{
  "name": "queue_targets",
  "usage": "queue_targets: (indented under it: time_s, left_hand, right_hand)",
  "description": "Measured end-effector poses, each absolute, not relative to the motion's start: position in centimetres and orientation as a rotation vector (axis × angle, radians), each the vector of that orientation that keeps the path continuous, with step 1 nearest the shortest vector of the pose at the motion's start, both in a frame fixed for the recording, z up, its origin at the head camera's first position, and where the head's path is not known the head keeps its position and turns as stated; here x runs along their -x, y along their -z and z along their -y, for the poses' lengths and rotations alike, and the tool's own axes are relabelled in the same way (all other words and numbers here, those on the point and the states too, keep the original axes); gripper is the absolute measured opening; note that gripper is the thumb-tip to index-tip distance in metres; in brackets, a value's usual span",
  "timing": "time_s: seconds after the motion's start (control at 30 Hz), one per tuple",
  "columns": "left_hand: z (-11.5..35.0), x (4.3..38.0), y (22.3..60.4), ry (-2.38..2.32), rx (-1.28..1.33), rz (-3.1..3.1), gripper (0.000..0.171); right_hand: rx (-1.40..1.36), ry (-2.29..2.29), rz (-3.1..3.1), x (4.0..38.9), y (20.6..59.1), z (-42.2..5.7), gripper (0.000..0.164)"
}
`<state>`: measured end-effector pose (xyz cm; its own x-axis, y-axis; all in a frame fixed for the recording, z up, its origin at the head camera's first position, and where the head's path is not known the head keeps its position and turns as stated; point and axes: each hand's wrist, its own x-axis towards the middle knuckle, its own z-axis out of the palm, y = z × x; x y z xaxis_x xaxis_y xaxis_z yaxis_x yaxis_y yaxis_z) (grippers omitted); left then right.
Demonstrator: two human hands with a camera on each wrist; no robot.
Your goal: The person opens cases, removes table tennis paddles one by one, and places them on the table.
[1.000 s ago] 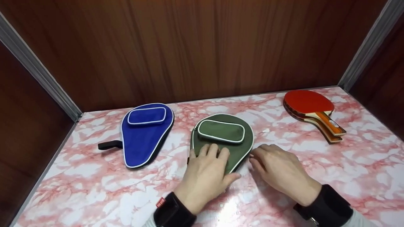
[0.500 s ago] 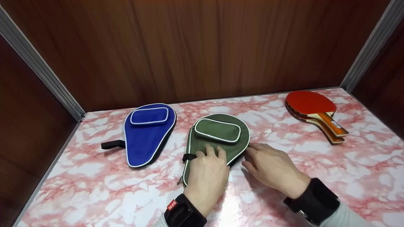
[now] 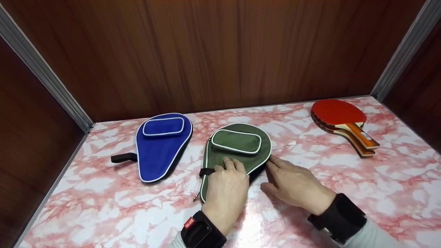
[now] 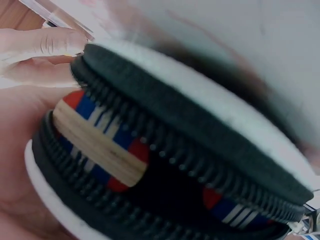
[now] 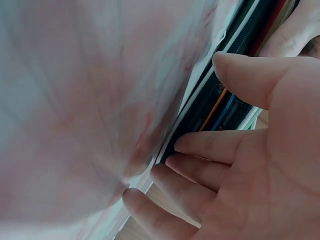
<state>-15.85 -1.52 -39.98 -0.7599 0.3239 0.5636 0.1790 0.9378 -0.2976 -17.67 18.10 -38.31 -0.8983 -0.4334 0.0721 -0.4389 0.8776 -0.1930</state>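
Observation:
My left hand [image 3: 225, 187] lies over the narrow end of a green table tennis bat case [image 3: 253, 160], fingers bent on top and thumb hidden at its right side. In the left wrist view, the unzipped end of the case shows a bat handle [image 4: 100, 145] with a bare wood edge and red, blue and white stripes. A second striped end [image 4: 235, 210] sits deeper inside. My right hand [image 3: 296, 182] touches the case's right edge with extended fingers, thumb apart. In the right wrist view, the zipped side [image 5: 205, 107] gapes, showing orange and blue edges within.
A blue bat case [image 3: 160, 148] with a black strap [image 3: 124, 157] lies to the left. Two stacked table tennis bats, the upper red [image 3: 337, 112], lie at the far right. A brown wood-grain panel [image 3: 224, 55] stands behind the marbled table [image 3: 113, 206].
The green case has shifted slightly left, its strap and zip pull coming into view. My left hand has drawn its thumb in; my right hand has moved left along with the edge and straightened its fingers.

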Motion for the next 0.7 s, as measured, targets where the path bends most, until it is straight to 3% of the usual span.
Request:
queue_targets:
  time_s: [0.7]
  left_hand:
    - [2.40, 16.41, 39.54, -0.213, 0.414, 2.401, 0.028]
  right_hand:
    - [-0.690, -0.209, 2.994, 17.51, 38.63, -17.81, 0.073]
